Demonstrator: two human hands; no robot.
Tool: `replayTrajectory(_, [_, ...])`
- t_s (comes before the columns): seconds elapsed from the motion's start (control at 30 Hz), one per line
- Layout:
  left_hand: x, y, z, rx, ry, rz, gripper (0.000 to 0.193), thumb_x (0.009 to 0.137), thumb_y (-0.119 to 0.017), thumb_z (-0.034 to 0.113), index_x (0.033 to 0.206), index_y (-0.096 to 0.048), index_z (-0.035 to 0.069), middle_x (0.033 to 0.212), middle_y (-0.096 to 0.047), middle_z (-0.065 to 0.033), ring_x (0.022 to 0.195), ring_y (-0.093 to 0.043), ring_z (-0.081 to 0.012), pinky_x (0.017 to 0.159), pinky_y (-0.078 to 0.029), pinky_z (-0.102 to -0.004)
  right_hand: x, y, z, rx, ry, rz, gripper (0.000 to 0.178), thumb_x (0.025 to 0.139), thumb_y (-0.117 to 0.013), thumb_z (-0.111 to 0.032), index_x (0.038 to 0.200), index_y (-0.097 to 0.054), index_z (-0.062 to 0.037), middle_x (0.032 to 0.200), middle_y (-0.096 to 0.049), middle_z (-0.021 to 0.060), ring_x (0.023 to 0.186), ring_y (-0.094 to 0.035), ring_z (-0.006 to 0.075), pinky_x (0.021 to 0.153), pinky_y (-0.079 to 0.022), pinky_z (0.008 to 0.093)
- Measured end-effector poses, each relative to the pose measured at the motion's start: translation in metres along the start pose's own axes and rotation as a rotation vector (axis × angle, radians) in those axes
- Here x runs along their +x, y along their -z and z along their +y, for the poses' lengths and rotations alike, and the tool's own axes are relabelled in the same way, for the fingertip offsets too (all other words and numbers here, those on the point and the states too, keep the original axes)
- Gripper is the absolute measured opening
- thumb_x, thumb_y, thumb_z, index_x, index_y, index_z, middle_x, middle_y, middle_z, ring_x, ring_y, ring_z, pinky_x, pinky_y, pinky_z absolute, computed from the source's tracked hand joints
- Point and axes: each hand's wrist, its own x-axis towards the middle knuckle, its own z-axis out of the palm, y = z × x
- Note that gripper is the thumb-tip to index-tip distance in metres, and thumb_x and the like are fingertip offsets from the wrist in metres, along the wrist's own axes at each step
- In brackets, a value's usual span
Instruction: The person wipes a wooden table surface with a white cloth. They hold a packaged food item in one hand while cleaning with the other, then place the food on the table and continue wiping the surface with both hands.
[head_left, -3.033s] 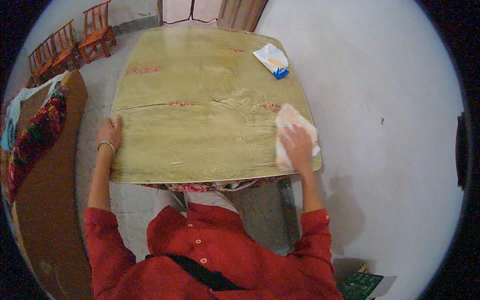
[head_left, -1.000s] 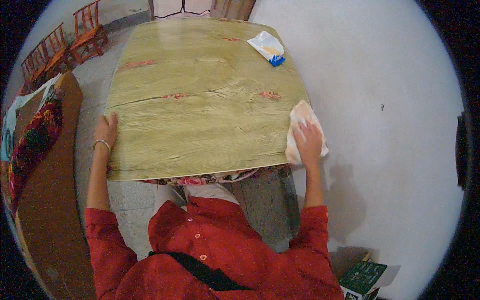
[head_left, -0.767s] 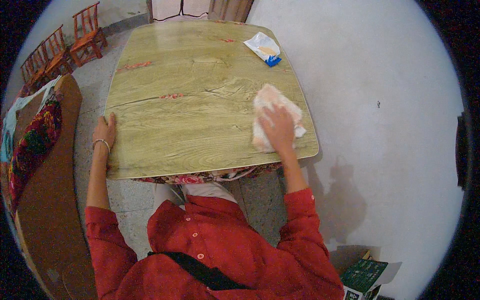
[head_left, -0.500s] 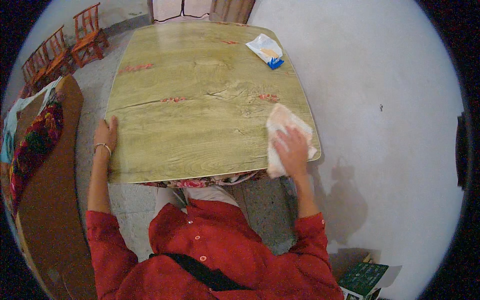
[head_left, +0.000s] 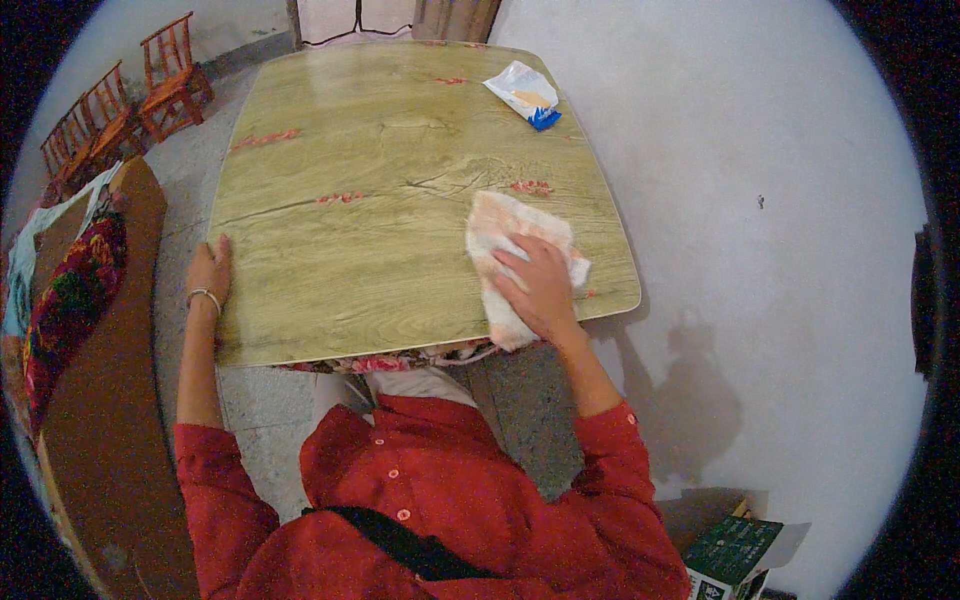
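Note:
My right hand (head_left: pixel 540 285) presses a peach-and-white cloth (head_left: pixel 492 222) flat against the wood-patterned table (head_left: pixel 390 265), near its front edge on the right. Its fingers are bent over the cloth, and one corner reaches the front edge. On the opposite side, my left hand (head_left: pixel 209 272) grips the table's left edge, with a bracelet on the wrist. Part of its fingers is hidden at the edge. Farther back on the right lies a white and blue plastic packet (head_left: pixel 526 95), apart from both hands.
A white wall (head_left: pixel 740 150) runs close along the table's right side. To the left stands a brown sofa or headboard-like piece (head_left: pixel 105 400) with a colourful fabric (head_left: pixel 85 285) over it. Wooden chairs (head_left: pixel 172 85) line the far left. A green box (head_left: pixel 735 550) sits at lower right.
My right hand has slid the cloth to the left across the tabletop, away from the right edge. My left hand stays at the left edge.

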Motion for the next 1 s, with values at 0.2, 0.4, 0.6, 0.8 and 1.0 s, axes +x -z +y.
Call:
replayTrajectory(0.2, [0.002,-0.002,-0.003,-0.042,-0.022,-0.002,0.061,0.087,-0.036,0.056,0.102,-0.051,0.0,0.099,-0.057,-0.0291,0.093,-0.054,-0.0448,0.08,-0.042,-0.0478,0.0,0.019,0.077,-0.191,-0.219,0.154,0.033,0.077,-0.061,-0.028,0.103,-0.064,-0.0077,0.116,-0.053,0.019,0.11,-0.045,0.0364,0.096,-0.033,0.0445])
replayTrajectory(0.4, [0.014,-0.011,-0.011,-0.004,-0.03,-0.001,0.064,0.085,-0.035,0.059,0.106,-0.049,0.0,0.101,-0.057,-0.0289,0.095,-0.054,-0.0443,0.081,-0.042,-0.0479,0.038,-0.019,0.069,-0.122,-0.123,0.105,0.027,0.075,-0.061,-0.021,0.098,-0.062,-0.006,0.114,-0.054,0.0169,0.109,-0.047,0.0344,0.094,-0.035,0.0429])
replayTrajectory(0.6, [0.011,-0.012,-0.018,0.002,-0.004,0.039,0.066,0.085,-0.035,0.059,0.109,-0.048,0.0,0.104,-0.056,-0.0286,0.098,-0.054,-0.0439,0.083,-0.041,-0.048,-0.002,0.024,0.032,0.079,-0.018,-0.052,0.025,0.071,-0.061,-0.019,0.093,-0.06,-0.006,0.112,-0.055,0.0147,0.107,-0.048,0.034,0.094,-0.036,0.0427])
replayTrajectory(0.8, [0.02,-0.013,-0.017,0.023,0.033,-0.011,0.067,0.085,-0.035,0.06,0.109,-0.049,-0.002,0.106,-0.057,-0.0273,0.099,-0.053,-0.0428,0.084,-0.041,-0.0478,-0.012,0.034,0.069,-0.095,-0.209,0.061,0.024,0.072,-0.061,-0.023,0.089,-0.059,-0.0062,0.105,-0.056,0.0143,0.102,-0.05,0.0334,0.09,-0.038,0.0442])
replayTrajectory(1.0, [0.014,-0.009,-0.011,0.028,-0.044,0.036,0.07,0.085,-0.036,0.06,0.116,-0.047,-0.001,0.107,-0.056,-0.0274,0.101,-0.053,-0.0426,0.087,-0.04,-0.0475,0.006,0.014,0.033,-0.091,-0.075,0.07,0.026,0.077,-0.059,-0.027,0.094,-0.06,-0.0067,0.107,-0.055,0.0147,0.106,-0.048,0.0337,0.091,-0.037,0.0436])
